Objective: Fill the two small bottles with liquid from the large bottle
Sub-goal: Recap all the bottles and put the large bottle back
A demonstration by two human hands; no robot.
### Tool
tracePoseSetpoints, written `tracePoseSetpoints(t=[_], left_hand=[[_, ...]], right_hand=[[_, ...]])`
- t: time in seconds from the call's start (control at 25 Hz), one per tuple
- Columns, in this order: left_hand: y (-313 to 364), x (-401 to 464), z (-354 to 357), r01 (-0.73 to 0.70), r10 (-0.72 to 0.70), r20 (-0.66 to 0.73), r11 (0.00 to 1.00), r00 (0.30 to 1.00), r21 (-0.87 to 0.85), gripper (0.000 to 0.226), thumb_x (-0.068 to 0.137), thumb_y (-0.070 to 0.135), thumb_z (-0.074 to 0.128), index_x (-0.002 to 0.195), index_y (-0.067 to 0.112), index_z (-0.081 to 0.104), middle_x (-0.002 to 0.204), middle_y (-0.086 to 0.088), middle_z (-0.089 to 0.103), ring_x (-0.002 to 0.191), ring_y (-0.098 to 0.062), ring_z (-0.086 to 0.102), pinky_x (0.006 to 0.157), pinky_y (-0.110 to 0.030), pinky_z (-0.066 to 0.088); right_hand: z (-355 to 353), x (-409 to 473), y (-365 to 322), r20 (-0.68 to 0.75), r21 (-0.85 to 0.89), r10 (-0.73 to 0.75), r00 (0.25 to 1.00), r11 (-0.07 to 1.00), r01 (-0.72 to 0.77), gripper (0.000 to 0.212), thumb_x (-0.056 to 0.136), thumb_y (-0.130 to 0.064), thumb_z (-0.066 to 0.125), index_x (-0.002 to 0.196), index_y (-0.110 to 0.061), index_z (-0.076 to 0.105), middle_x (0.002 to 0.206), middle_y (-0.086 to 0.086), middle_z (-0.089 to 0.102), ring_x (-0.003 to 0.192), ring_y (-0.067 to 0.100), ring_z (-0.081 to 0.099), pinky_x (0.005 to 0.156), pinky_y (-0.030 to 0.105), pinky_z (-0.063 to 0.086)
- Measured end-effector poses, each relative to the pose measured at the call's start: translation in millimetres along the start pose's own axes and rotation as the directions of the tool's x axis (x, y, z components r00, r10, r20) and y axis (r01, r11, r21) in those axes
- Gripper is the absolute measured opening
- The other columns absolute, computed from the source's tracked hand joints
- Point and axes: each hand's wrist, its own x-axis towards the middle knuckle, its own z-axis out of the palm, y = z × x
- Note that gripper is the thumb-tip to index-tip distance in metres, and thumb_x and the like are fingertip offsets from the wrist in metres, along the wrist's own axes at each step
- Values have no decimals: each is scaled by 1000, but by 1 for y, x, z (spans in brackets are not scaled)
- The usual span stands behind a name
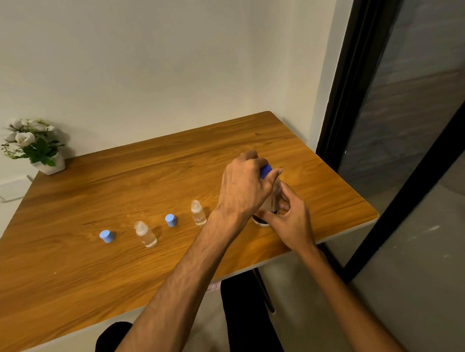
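Hands meet at the large bottle (271, 200), near the wooden table's (123, 275) right edge. I see the left hand (244, 187) curled over its blue cap (265, 171), while the right hand (291, 221) grips its body low. Left of them stand two small bottles (198, 213) (145, 234), uncapped, each with a loose blue cap (171, 220) (107, 236) beside it. A flower pot (50, 165) sits at the far left corner, well apart.

Wall (139, 59): plain cream, meeting the table's far edge.
Table (69, 278): orange-brown wood grain, pale rim.
Potted white flowers (33, 144): far-left corner.
Glass door (412, 139): black-framed, right side.
Floor (327, 319): pale grey.
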Motion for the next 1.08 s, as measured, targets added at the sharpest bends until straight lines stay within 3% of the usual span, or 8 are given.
tracePoseSetpoints(t=[0.12,0.28,0.4,0.52,0.64,0.72,0.88,1.08], left_hand=[[0,2,-5,-49,50,65,998,997,-26,33,100,39,68,108,8,77,102,-4,65,90,-15,58,72,-27,48],[-4,1,-10,-110,122,133,990,984,-92,30,98,27,62,115,7,77,110,-6,66,104,-21,63,83,-40,58],[-2,-2,-9,-136,150,118,983,982,-120,43,91,26,48,119,10,76,114,-5,69,105,-21,66,82,-39,60],[-3,-7,-7,-128,143,85,978,986,-167,42,93,23,48,124,11,74,119,-4,73,109,-20,69,88,-39,61],[-2,-12,1,-46,63,61,967,996,-249,38,95,30,53,123,15,74,118,-1,75,110,-15,68,98,-41,56],[-2,-15,8,77,-75,21,930,997,-359,37,94,35,65,126,18,73,119,1,77,112,-12,69,101,-37,56],[-1,-19,18,241,-347,-83,784,934,-573,34,81,35,89,106,16,76,98,7,78,94,-4,73,86,-22,61],[-4,-21,15,231,-320,-51,776,946,-587,23,88,26,78,108,14,80,102,5,80,101,-7,73,95,-35,61]], right_hand=[[-1,2,1,13,-2,10,1000,1000,-10,93,63,-63,85,146,-31,58,119,-8,75,114,14,70,89,46,64],[-3,4,1,19,-3,23,1000,1000,-23,93,63,-58,89,147,-34,57,122,-10,74,117,13,68,90,46,64],[-2,6,3,32,13,33,999,999,-33,89,63,-56,91,144,-43,57,122,-14,74,114,16,71,87,51,65],[-1,7,6,37,18,49,998,999,-50,89,64,-54,91,146,-41,57,127,-13,74,116,15,71,89,50,64],[-1,8,11,38,18,33,999,999,-34,89,69,-48,90,150,-36,54,126,-9,75,116,16,72,91,51,64],[-1,8,13,41,30,34,999,999,-35,88,70,-46,89,151,-36,54,125,-9,75,113,17,73,90,53,63],[-1,7,10,37,5,18,999,1000,-18,82,65,-52,86,142,-51,55,119,-12,76,111,14,72,91,50,63],[-2,4,6,25,10,24,999,1000,-24,89,64,-52,87,147,-43,56,120,-11,75,109,14,72,87,49,64]])
